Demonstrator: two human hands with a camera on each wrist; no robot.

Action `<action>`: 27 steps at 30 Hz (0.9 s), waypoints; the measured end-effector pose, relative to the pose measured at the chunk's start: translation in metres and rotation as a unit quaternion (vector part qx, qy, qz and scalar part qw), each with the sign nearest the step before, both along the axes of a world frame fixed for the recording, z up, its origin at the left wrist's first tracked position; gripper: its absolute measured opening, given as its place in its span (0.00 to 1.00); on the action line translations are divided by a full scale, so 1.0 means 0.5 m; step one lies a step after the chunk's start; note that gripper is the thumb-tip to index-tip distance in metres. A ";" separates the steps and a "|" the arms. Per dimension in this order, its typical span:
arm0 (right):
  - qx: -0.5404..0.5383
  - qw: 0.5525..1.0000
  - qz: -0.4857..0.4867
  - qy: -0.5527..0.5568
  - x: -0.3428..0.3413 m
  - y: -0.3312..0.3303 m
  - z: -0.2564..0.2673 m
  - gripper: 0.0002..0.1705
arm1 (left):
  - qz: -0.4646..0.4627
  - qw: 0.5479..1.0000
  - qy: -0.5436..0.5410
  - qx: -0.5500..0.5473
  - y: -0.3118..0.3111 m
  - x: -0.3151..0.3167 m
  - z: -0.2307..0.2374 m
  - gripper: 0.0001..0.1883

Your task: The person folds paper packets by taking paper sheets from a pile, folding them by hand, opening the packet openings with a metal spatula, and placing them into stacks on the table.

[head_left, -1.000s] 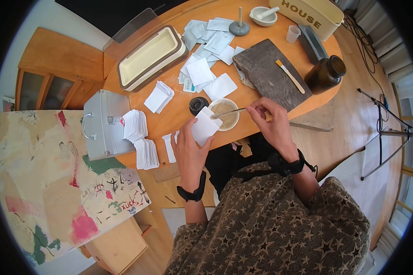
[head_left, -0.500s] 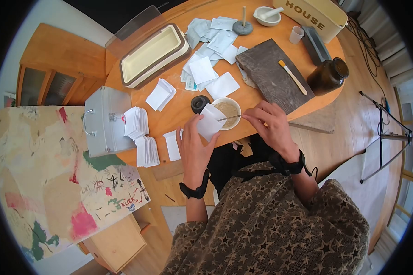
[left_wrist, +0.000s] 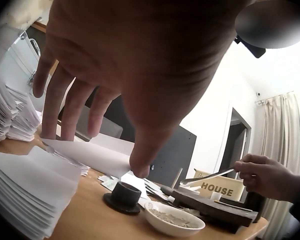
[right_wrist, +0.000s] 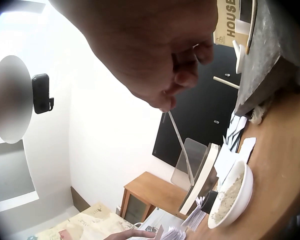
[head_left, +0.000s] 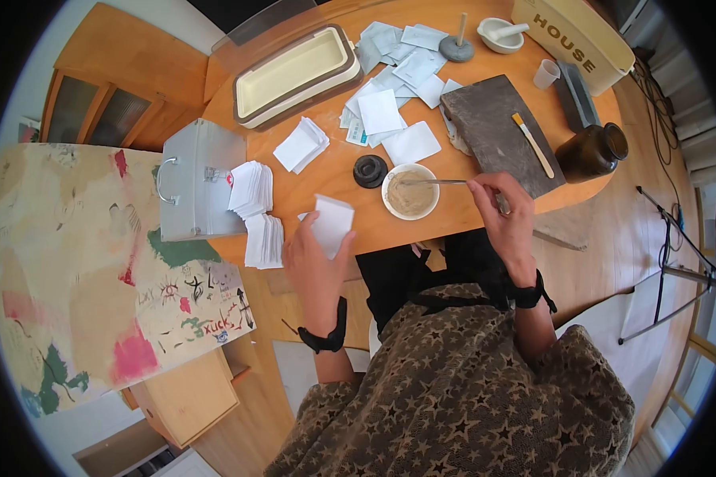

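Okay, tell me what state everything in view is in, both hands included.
Left hand: holding a paper packet
Paper packet: gripped, contents not visible
Right hand: pinching a metal spatula
Metal spatula: raised over the bowl
Bowl: upright, holding powder
Silver case: shut
Brown jar: uncapped
Pestle: resting in the mortar
Brush: lying on the dark slab
Cream pan: uncovered
Plastic cup: upright

One left hand (head_left: 312,258), one right hand (head_left: 507,221), one metal tool (head_left: 444,182), one bowl (right_wrist: 245,192) — then one brush (head_left: 536,149), one jar (head_left: 587,155), one cup (head_left: 546,75), one mortar (head_left: 503,48), one pestle (head_left: 507,32), one silver case (head_left: 195,195).
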State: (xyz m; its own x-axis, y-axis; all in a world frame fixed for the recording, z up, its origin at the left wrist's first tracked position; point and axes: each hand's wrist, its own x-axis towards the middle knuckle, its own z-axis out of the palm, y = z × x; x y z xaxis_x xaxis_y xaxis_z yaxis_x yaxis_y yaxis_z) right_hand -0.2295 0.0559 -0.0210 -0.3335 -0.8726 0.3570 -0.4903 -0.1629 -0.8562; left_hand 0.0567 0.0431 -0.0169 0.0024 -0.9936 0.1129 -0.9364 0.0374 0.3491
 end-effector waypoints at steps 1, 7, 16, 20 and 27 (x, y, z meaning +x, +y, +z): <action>0.006 1.000 -0.002 0.000 0.001 -0.001 0.001 0.04 | 0.021 1.000 -0.017 -0.010 0.004 0.018 -0.006 0.34; 0.012 1.000 0.013 0.007 0.010 -0.004 -0.005 0.05 | 0.082 0.995 -0.048 -0.005 0.016 0.057 -0.014 0.30; 0.036 0.999 0.006 0.015 0.005 -0.003 -0.008 0.05 | 0.077 0.995 -0.053 0.028 0.019 0.048 -0.041 0.28; 0.047 0.999 -0.016 0.008 0.002 -0.007 -0.026 0.05 | 0.040 0.998 -0.037 0.024 0.031 0.055 -0.039 0.28; 0.049 0.998 -0.017 0.046 0.000 -0.011 -0.046 0.06 | 0.013 0.999 -0.026 0.030 0.036 0.062 -0.059 0.27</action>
